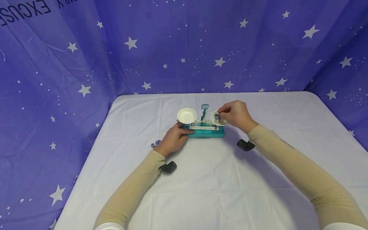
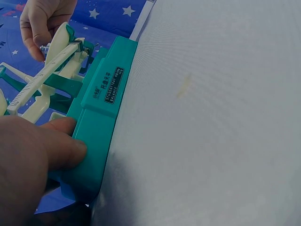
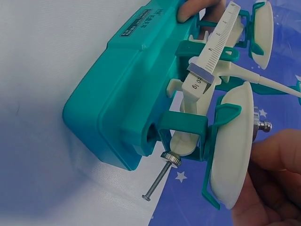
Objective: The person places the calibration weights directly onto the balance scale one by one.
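A teal tray balance (image 1: pixel 210 133) stands on the table, with a white left pan (image 1: pixel 187 115) that holds nothing and a white right pan (image 1: pixel 223 122). My left hand (image 1: pixel 173 138) grips the left end of its base, the thumb (image 2: pixel 70 153) on the front face. Shiny metal weights (image 1: pixel 217 118) sit in the right pan. Over that pan, my right hand (image 1: pixel 237 114) pinches at one of them with thumb and forefinger. The right wrist view shows a knobbed weight (image 3: pixel 265 126) above the fingers; the pan's rim hides the fingertips.
More small metal pieces (image 1: pixel 158 142) lie on the white tablecloth (image 1: pixel 201 191) just left of my left wrist. A teal pointer frame (image 1: pixel 204 108) rises behind the beam. A purple star-patterned curtain (image 1: pixel 172 48) hangs behind the table.
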Action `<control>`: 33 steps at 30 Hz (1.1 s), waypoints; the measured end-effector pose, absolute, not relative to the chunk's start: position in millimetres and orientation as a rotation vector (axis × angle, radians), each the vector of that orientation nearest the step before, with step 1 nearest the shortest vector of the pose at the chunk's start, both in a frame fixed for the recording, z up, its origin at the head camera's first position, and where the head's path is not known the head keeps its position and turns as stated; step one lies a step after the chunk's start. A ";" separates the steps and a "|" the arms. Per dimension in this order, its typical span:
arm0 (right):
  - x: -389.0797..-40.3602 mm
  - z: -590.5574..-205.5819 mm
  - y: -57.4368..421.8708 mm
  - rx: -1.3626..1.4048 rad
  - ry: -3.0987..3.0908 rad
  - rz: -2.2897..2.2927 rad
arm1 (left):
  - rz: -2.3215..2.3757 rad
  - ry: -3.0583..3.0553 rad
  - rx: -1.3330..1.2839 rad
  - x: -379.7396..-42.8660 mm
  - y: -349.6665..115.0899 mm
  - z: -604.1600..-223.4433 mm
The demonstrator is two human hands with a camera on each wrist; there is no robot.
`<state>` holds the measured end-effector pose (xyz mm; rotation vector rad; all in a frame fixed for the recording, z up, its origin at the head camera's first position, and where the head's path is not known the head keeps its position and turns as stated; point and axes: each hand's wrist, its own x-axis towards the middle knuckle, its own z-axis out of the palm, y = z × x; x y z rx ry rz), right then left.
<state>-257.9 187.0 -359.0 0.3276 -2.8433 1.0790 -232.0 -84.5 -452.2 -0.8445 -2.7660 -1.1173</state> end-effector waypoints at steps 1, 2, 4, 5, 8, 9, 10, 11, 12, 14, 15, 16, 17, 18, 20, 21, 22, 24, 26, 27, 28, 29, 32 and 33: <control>-257.9 -358.9 186.9 0.331 -2.844 1.072 | -1.118 -2.766 -0.845 -231.8 -84.5 -451.9; -257.9 -358.9 186.9 0.335 -2.846 1.067 | -1.118 -2.765 -0.845 -231.6 -84.5 -451.7; -257.8 -358.9 186.7 0.344 -2.851 1.058 | -1.120 -2.765 -0.841 -231.6 -84.6 -451.8; -257.8 -358.8 186.5 0.348 -2.852 1.054 | -1.121 -2.767 -0.840 -231.6 -84.6 -451.8; -257.5 -358.4 186.3 0.355 -2.855 1.047 | -1.122 -2.771 -0.835 -232.3 -84.7 -452.7; -257.4 -358.3 186.3 0.357 -2.856 1.046 | -1.123 -2.771 -0.833 -232.4 -84.8 -453.0; -257.3 -358.2 186.2 0.359 -2.855 1.045 | -1.121 -2.772 -0.834 -232.5 -84.7 -453.0; -257.3 -358.3 186.3 0.361 -2.855 1.044 | -1.120 -2.773 -0.835 -232.6 -84.7 -453.2; -257.4 -358.5 186.4 0.364 -2.854 1.044 | -1.120 -2.773 -0.834 -232.6 -84.8 -453.3; -257.5 -358.8 186.4 0.367 -2.853 1.044 | -1.121 -2.774 -0.835 -232.7 -84.8 -453.2; -257.6 -358.9 186.5 0.368 -2.853 1.045 | -1.116 -2.771 -0.838 -232.6 -84.8 -453.2; -257.6 -359.0 186.5 0.366 -2.853 1.045 | -1.115 -2.771 -0.840 -232.6 -84.7 -453.1; -257.7 -359.0 186.5 0.365 -2.854 1.046 | -1.116 -2.770 -0.842 -232.6 -84.8 -453.1; -257.7 -359.0 186.5 0.362 -2.855 1.047 | -1.116 -2.769 -0.843 -232.7 -84.8 -453.1; -257.7 -359.0 186.7 0.361 -2.858 1.046 | -1.114 -2.766 -0.846 -232.8 -84.8 -453.2; -257.7 -358.9 186.7 0.361 -2.860 1.044 | -1.115 -2.765 -0.847 -232.7 -84.8 -453.2; -257.7 -358.9 186.8 0.362 -2.863 1.043 | -1.118 -2.766 -0.846 -232.8 -84.8 -453.4; -257.5 -358.6 186.7 0.368 -2.866 1.042 | -1.120 -2.766 -0.846 -232.6 -84.7 -453.5; -257.3 -358.4 186.5 0.371 -2.866 1.045 | -1.121 -2.764 -0.844 -232.2 -84.4 -453.4; -257.1 -358.3 186.4 0.368 -2.869 1.051 | -1.119 -2.763 -0.845 -231.9 -84.3 -453.2; -257.2 -358.5 186.4 0.365 -2.870 1.056 | -1.121 -2.760 -0.845 -231.6 -84.3 -452.9; -257.3 -358.6 186.3 0.362 -2.870 1.060 | -1.123 -2.754 -0.845 -231.4 -84.1 -452.9; -257.4 -359.0 186.3 0.354 -2.875 1.064 | -1.104 -2.732 -0.851 -230.9 -83.7 -453.6; -257.4 -359.1 186.3 0.353 -2.876 1.063 | -1.106 -2.729 -0.853 -230.9 -83.6 -453.5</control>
